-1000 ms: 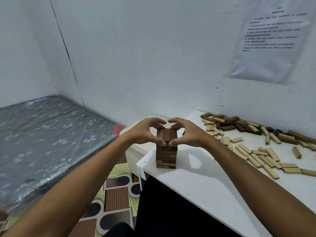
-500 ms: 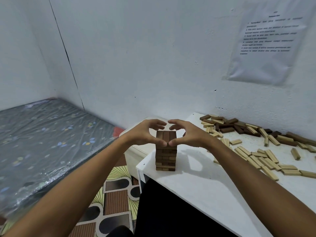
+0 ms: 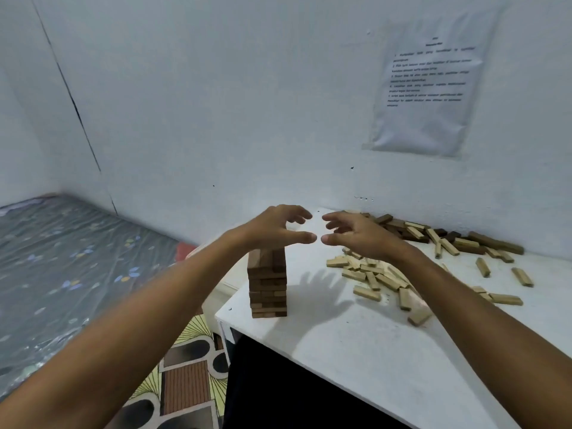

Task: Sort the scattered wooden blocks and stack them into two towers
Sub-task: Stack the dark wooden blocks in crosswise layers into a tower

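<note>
A tower of dark brown wooden blocks (image 3: 267, 283) stands upright near the left front corner of the white tabletop (image 3: 356, 351); its top layer is partly hidden behind the left wrist. The left hand (image 3: 275, 229) hovers just above the tower, fingers spread and loosely curved, holding nothing; the right hand (image 3: 356, 232) hangs right of the tower, fingers likewise apart and empty; the thumb tips nearly meet, whether they touch cannot be told. Right of the tower lies a scatter of pale wooden blocks (image 3: 376, 277), partly covered by the right forearm; farther right and behind, against the wall, a heap of mixed dark and pale blocks (image 3: 448, 238). Above it hangs a printed paper sheet (image 3: 424, 97), its text too blurred to read.
</note>
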Available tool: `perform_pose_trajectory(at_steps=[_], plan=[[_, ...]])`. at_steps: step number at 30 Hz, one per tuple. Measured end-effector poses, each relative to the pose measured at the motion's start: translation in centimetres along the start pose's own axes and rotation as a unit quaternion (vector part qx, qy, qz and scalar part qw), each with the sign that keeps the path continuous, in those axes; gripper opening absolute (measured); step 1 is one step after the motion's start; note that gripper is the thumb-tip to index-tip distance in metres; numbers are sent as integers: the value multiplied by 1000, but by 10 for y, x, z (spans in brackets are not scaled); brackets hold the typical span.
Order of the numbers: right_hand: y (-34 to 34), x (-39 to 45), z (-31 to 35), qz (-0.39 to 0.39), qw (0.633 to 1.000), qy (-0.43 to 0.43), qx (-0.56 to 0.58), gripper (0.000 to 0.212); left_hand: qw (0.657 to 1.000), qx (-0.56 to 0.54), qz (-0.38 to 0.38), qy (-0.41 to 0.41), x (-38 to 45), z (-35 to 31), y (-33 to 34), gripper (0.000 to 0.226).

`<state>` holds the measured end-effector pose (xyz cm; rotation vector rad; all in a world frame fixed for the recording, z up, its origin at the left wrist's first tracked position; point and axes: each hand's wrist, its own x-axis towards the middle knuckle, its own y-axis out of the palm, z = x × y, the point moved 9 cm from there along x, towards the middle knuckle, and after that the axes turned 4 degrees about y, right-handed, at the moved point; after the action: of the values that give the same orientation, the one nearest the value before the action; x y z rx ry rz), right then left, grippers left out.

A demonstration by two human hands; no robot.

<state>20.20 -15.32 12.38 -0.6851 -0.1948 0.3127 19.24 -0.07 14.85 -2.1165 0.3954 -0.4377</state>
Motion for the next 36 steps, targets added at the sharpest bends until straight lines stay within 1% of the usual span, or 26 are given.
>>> perform_pose_trajectory(at_steps=[3, 6, 7, 11, 13, 15, 18, 20, 22, 24, 26, 27, 28, 30, 32, 33, 36], plan=[[-24, -14, -18, -19, 1000, 16, 4, 56, 999, 14, 29, 31, 19, -29, 18, 56], [-48, -34, -32, -40, 999, 18, -4, 43, 997, 9, 50, 64, 36, -61, 38, 55], [-55, -41, -39, -47, 999, 25, -7, 42, 996, 3, 54, 72, 41, -72, 46, 54], [-78, -69, -84, -82, 991, 93, -46, 39, 993, -4, 80, 91, 58, -97, 85, 55], [-84, -85, -116, -88, 984, 137, -70, 49, 991, -8, 107, 77, 67, -96, 114, 57], [-85, -101, -146, -77, 973, 179, -122, 56, 989, 6, 134, 59, 74, -89, 148, 60], [-82, -125, -187, -55, 945, 228, -227, 63, 984, 93, 147, 27, 76, -74, 193, 66], [-81, -138, -213, -39, 920, 262, -288, 67, 982, 143, 124, -2, 75, -63, 212, 66], [-79, -148, -233, -34, 909, 293, -293, 68, 983, 152, 96, -15, 74, -55, 224, 65], [-80, -150, -243, -43, 913, 297, -277, 65, 983, 155, 95, -8, 76, -54, 235, 64], [-81, -143, -246, -60, 924, 278, -255, 64, 980, 171, 103, 22, 82, -60, 241, 60], [-82, -137, -247, -67, 933, 265, -234, 63, 980, 166, 104, 35, 88, -63, 243, 56], [-84, -130, -246, -75, 943, 249, -209, 62, 986, 137, 91, 37, 95, -64, 243, 53], [-95, -116, -243, -109, 959, 212, -153, 56, 997, 72, 21, 32, 114, -63, 231, 49], [-114, -103, -241, -156, 965, 178, -111, 45, 996, 41, -65, 33, 132, -61, 214, 49], [-124, -96, -240, -172, 967, 165, -93, 39, 995, 33, -94, 30, 141, -58, 209, 46], [-156, -74, -250, -207, 965, 135, -82, 31, 990, 33, -135, 13, 172, -45, 199, 34]])
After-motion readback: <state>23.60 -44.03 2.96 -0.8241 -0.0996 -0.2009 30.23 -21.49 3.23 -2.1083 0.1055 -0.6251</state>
